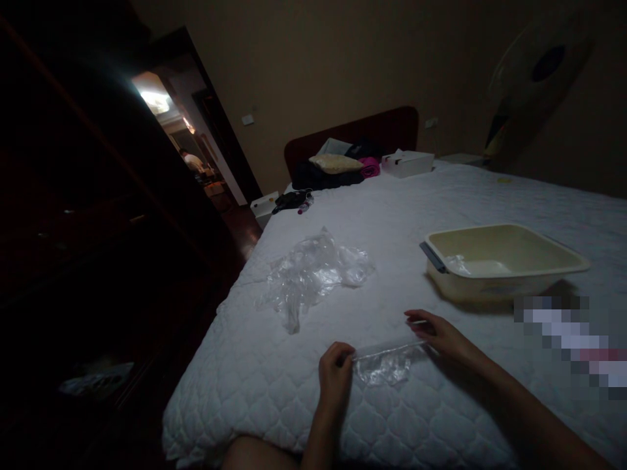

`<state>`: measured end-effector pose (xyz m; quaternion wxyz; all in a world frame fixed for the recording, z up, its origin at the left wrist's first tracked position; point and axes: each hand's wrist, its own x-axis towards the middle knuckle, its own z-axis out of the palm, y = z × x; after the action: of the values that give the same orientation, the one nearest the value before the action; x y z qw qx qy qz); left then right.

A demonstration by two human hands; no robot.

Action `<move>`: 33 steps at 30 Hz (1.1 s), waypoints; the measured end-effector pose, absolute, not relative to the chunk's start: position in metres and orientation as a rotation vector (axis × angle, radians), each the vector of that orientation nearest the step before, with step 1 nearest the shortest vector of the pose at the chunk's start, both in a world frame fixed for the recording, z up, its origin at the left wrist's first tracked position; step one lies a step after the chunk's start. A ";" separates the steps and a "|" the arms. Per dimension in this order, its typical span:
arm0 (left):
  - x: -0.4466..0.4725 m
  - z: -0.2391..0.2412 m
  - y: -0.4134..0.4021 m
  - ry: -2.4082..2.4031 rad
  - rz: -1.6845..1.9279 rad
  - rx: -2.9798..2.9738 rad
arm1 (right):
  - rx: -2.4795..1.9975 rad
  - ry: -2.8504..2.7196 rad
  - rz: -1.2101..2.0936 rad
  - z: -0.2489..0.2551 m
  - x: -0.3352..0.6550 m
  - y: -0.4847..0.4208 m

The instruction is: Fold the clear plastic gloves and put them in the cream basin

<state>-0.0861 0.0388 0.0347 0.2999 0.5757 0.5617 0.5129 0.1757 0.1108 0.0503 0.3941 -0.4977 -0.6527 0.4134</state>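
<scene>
Between my two hands a small clear plastic bag (385, 367) is stretched out just above the white quilted bed, its top edge running from one hand to the other. My left hand (336, 365) pinches the left end of that edge. At the right end, my right hand (437, 333) grips the edge between thumb and fingers, with the index finger reaching forward. Beyond my left hand, a crumpled heap of clear plastic bags (316, 271) lies on the bed. A cream plastic basin (499, 284) with a grey handle stands past my right hand, with some clear plastic inside.
The quilted bed (392, 215) fills the middle. Near the headboard (406, 124) lie a pillow (336, 163), dark cloth and a white box (407, 164). A fan (543, 65) stands at the back right. Dark floor lies to the left, and a person (192, 160) shows through the doorway.
</scene>
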 end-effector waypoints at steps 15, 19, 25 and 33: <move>-0.088 0.038 0.034 1.309 1.403 1.660 | -1.120 -2.479 0.063 0.028 0.100 0.030; -0.093 0.039 0.036 1.283 1.328 1.742 | -1.100 -2.541 0.054 0.012 0.102 0.022; -0.103 0.067 0.026 1.406 1.130 2.072 | -1.102 -2.566 0.058 0.010 0.101 0.021; -0.099 0.044 -0.015 1.407 0.388 2.925 | -1.013 -2.583 0.137 0.011 0.105 0.025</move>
<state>-0.0990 -0.0150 0.0443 -0.0635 0.8929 0.4297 0.1184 0.1052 0.0251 0.0109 0.1807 -0.3585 -0.9146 0.0487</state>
